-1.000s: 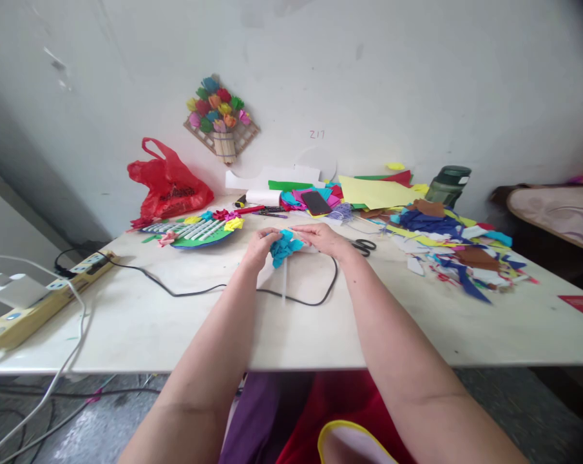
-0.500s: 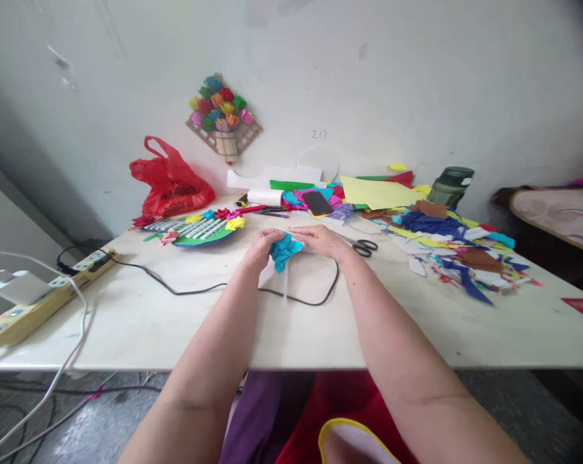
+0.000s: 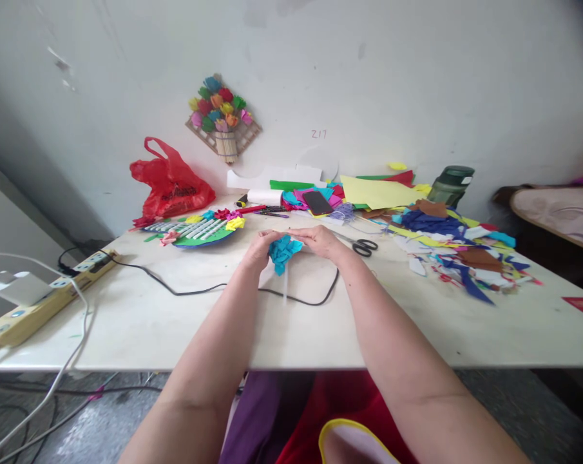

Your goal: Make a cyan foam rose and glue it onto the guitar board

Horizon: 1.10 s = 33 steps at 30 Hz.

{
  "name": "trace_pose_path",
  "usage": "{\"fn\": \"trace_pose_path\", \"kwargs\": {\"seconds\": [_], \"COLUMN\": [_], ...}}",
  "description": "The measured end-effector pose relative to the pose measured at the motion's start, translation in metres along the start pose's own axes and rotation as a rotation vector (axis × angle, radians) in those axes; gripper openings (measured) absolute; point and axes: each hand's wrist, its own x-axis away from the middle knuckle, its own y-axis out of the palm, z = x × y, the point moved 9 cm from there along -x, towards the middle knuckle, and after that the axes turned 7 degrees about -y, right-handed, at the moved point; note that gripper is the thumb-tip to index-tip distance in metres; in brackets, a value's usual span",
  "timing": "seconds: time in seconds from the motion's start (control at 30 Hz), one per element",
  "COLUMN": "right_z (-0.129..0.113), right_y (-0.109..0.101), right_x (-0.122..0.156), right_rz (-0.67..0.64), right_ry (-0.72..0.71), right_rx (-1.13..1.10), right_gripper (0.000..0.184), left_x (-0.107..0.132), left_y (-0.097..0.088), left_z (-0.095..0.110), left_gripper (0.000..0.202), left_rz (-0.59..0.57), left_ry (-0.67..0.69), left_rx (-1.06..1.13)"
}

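A blue folded paper flower (image 3: pixel 282 250) on a thin white stem (image 3: pixel 285 283) sits between my two hands over the middle of the white table (image 3: pixel 175 322). My left hand (image 3: pixel 259 247) curls round the flower's left side, fingers closed on it. My right hand (image 3: pixel 320 240) pinches the flower's right edge with its fingertips. A black cable (image 3: pixel 185 291) loops on the table just behind and under the hands.
Black scissors (image 3: pixel 363 245) lie right of my right hand. Paper scraps (image 3: pixel 455 248) cover the right side, with a phone (image 3: pixel 316 202) and coloured sheets at the back. A green plate of paper flowers (image 3: pixel 199 229), a red bag (image 3: pixel 170 183) and a power strip (image 3: pixel 44 296) stand left.
Both hands stay on the blue flower; my right hand's fingers have drawn in a little closer to it. Otherwise nothing has moved.
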Motion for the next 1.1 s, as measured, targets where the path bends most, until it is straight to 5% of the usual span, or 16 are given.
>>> {"fn": "trace_pose_path", "kwargs": {"seconds": [0.37, 1.1], "right_z": [-0.01, -0.001], "right_y": [-0.003, -0.001], "right_x": [0.001, -0.002], "right_rz": [0.003, 0.081], "right_ry": [-0.011, 0.041], "right_rx": [0.021, 0.011], "right_gripper": [0.029, 0.028], "left_x": [0.004, 0.004], "left_y": [-0.005, 0.004], "left_z": [0.008, 0.009], "left_gripper": [0.022, 0.024], "left_rz": [0.103, 0.022], "left_ry": [0.054, 0.062], "left_rx": [-0.068, -0.123]}}
